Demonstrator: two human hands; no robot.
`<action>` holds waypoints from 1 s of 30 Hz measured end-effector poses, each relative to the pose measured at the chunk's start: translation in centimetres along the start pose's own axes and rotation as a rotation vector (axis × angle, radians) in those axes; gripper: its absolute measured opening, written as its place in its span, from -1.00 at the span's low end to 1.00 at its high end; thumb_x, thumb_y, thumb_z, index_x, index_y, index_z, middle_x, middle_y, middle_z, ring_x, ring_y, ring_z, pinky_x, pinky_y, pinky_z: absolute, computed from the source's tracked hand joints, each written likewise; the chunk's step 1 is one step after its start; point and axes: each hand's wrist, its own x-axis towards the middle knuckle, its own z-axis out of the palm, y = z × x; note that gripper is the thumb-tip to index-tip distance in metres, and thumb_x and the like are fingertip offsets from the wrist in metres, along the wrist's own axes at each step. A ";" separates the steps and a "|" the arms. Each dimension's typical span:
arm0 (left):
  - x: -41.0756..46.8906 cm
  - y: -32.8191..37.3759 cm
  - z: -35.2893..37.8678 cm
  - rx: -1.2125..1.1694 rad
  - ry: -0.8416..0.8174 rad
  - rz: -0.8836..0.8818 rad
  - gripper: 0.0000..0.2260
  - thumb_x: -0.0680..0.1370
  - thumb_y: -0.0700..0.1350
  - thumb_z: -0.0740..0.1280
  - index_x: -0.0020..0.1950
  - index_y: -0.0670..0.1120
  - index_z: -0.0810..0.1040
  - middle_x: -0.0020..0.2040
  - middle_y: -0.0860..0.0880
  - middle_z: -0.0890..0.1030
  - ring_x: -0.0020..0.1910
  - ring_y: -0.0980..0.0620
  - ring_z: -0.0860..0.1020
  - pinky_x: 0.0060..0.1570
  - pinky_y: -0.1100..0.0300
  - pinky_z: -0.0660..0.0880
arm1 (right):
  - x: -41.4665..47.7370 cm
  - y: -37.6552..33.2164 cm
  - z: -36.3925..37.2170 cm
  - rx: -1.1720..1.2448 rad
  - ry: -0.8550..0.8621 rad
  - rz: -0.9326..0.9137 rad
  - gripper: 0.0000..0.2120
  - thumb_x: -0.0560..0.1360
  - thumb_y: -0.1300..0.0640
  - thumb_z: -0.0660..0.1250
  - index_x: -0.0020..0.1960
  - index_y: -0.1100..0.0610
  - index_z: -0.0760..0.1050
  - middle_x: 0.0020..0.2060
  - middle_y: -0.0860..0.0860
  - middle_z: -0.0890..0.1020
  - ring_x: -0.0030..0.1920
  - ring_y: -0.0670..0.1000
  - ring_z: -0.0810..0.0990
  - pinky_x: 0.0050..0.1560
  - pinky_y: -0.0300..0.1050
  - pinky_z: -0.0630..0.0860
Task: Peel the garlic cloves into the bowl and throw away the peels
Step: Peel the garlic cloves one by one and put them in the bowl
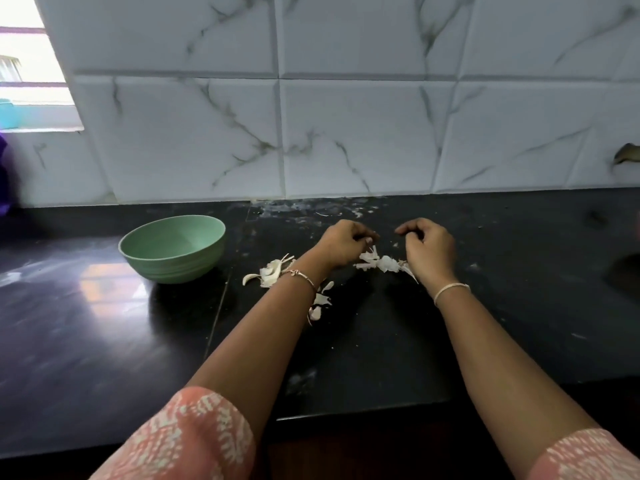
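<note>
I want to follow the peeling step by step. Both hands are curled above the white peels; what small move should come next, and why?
Probably the left hand should go left to the green bowl and drop what it holds, if that is peeled: something pale shows at its fingertips, too small to tell. The right hand is curled too, and loose peels lie between them.

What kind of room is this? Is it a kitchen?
Most likely a home kitchen. There is a dark stone counter with marble-look wall tiles behind it. A green bowl stands on the counter, and garlic peels lie scattered beside it.
</note>
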 end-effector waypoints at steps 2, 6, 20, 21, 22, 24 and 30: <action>0.4 0.1 -0.2 0.050 -0.045 0.009 -0.74 0.62 -0.24 0.23 0.28 -0.14 0.57 0.19 -0.11 0.63 0.21 -0.03 0.56 0.28 0.04 0.46 | 0.0 0.0 0.2 -0.022 -0.010 -0.047 -0.73 0.46 0.30 0.20 -0.18 0.01 0.59 -0.39 -0.12 0.55 -0.41 -0.10 0.46 -0.36 -0.21 0.31; -1.6 -0.8 -3.1 0.200 0.060 0.034 -0.76 0.58 -0.17 0.34 0.25 -0.10 0.59 0.17 -0.05 0.64 0.17 0.03 0.58 0.24 0.19 0.45 | -0.6 -0.7 0.9 0.046 -0.113 -0.180 -0.85 0.42 0.29 0.34 -0.17 0.05 0.58 -0.28 -0.03 0.61 -0.33 -0.08 0.52 -0.27 -0.20 0.47; -10.5 -6.7 -5.0 0.500 -0.006 0.008 -0.58 0.49 0.18 0.38 0.24 0.00 0.46 0.18 -0.10 0.38 0.27 -0.13 0.34 0.30 -0.01 0.35 | -4.2 -4.2 4.4 -0.087 -0.753 -0.398 -0.75 0.42 0.22 0.50 0.06 -0.02 0.66 -0.15 0.00 0.65 -0.22 -0.13 0.56 -0.17 -0.28 0.47; -10.3 -7.4 -5.6 0.495 0.017 -0.012 -0.63 0.50 0.15 0.38 0.21 -0.01 0.49 0.15 -0.10 0.40 0.25 -0.13 0.37 0.28 0.01 0.37 | -4.3 -4.3 4.8 -0.125 -0.720 -0.413 -0.77 0.43 0.20 0.50 0.06 0.01 0.66 -0.21 -0.03 0.62 -0.28 -0.16 0.52 -0.22 -0.34 0.41; -10.2 -8.0 -6.1 0.486 0.047 -0.027 -0.66 0.51 0.12 0.40 0.18 -0.03 0.52 0.11 -0.10 0.42 0.22 -0.14 0.40 0.24 0.06 0.38 | -4.4 -4.5 5.1 -0.154 -0.691 -0.421 -0.79 0.44 0.18 0.49 0.07 0.03 0.67 -0.25 -0.09 0.60 -0.30 -0.18 0.50 -0.24 -0.41 0.36; -10.2 -9.0 -6.7 0.447 0.140 -0.043 -0.73 0.50 0.03 0.43 0.13 -0.06 0.56 0.03 -0.07 0.42 0.14 -0.13 0.46 0.13 0.15 0.39 | -4.7 -5.0 5.6 -0.198 -0.649 -0.431 -0.80 0.46 0.18 0.47 0.07 0.05 0.67 -0.27 -0.16 0.56 -0.28 -0.17 0.51 -0.24 -0.45 0.34; -10.3 -9.5 -7.1 0.374 0.287 -0.059 -0.77 0.48 -0.06 0.47 0.10 -0.06 0.62 0.13 -0.07 0.46 0.14 -0.07 0.47 0.15 0.12 0.43 | -4.9 -5.4 6.8 -0.274 -0.595 -0.450 -0.79 0.48 0.12 0.45 0.11 0.08 0.65 -0.17 -0.10 0.58 -0.25 -0.18 0.50 -0.13 -0.32 0.41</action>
